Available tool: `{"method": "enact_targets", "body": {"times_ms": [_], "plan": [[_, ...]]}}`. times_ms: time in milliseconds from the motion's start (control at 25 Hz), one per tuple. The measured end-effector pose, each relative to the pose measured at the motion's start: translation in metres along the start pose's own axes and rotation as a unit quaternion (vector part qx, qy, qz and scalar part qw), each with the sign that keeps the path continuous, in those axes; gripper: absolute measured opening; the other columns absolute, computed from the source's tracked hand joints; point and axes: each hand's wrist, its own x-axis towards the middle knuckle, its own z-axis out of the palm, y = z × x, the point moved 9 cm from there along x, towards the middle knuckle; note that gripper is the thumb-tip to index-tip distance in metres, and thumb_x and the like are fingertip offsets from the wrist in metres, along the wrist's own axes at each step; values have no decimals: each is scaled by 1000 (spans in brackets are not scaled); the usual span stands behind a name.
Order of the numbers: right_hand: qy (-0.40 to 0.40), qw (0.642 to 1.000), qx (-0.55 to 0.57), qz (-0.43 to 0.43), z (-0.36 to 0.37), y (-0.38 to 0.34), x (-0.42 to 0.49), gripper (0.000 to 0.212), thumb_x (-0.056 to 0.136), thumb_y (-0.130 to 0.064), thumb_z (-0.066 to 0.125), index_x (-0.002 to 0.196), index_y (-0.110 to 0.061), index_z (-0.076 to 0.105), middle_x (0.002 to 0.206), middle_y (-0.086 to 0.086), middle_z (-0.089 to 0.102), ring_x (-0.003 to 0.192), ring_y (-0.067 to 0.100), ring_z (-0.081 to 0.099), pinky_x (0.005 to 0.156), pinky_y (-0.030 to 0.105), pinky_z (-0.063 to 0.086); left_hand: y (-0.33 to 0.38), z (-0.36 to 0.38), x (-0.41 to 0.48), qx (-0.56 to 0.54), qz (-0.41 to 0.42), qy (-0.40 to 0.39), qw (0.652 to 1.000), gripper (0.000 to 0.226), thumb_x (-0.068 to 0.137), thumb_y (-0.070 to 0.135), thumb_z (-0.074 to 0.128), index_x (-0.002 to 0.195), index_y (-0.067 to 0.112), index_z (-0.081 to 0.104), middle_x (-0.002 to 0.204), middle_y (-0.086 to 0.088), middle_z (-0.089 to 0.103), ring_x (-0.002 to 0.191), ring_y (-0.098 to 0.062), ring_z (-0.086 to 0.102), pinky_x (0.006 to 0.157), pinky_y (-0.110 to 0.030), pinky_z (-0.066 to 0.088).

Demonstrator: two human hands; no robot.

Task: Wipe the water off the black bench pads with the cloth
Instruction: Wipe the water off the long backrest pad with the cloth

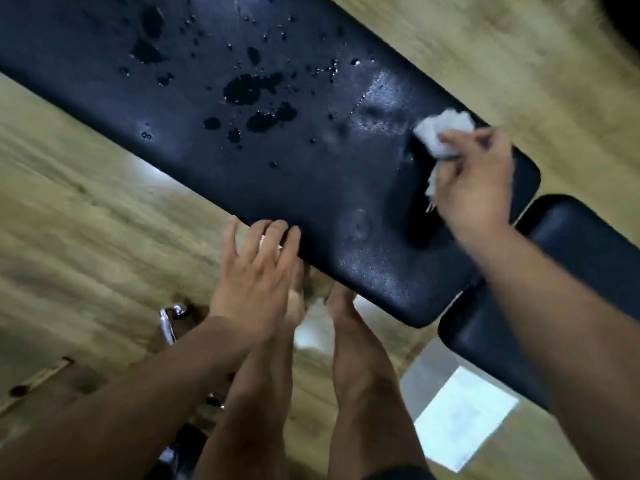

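Left hand (252, 271) and right hand (474, 181), each on a bare forearm (138, 386). Two bare legs (367, 393) with bare feet (341, 306). Dark garment hem (398, 474) at the lower edge of view, kind unclear.

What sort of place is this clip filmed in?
Probably a home gym or small workout room: a long black bench pad with a shorter pad at its end, like a weight bench, on wood-look floor; the person's feet are bare.

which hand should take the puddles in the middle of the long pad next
Right, probably. The right hand grips the cloth on the long pad that bears the puddles; the left hand lies open at its near edge.
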Motion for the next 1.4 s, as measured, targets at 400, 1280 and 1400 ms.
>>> {"method": "enact_targets", "body": {"times_ms": [400, 1280, 1400], "plan": [[-214, 891, -136, -378, 106, -125, -100, 37, 79, -15, 48, 111, -19, 66, 109, 8, 58, 94, 32, 50, 61, 37, 55, -25, 14, -9, -222, -48, 60, 972, 56, 81, 9, 36, 135, -2, 48, 142, -19, 49, 136, -39, 40, 102, -56, 43], [13, 969, -196, -148, 49, -119, 47, 49, 75, -15, 42, 117, -14, 67, 110, 19, 61, 98, 37, 58, 86, 33, 42, -58, 14, -27, -326, -100, 117, 933, 61, 73, 0, 54, 134, 4, 54, 144, -10, 48, 135, -25, 42, 114, -37, 29], [-89, 940, -153, -291, 106, -153, -73, 43, 71, -14, 45, 106, -15, 69, 102, 14, 61, 87, 36, 56, 75, 38, 45, -59, 4, -25, -375, -113, 147, 908, 62, 71, -6, 55, 133, 0, 54, 143, -13, 49, 134, -27, 44, 113, -39, 32]]}}
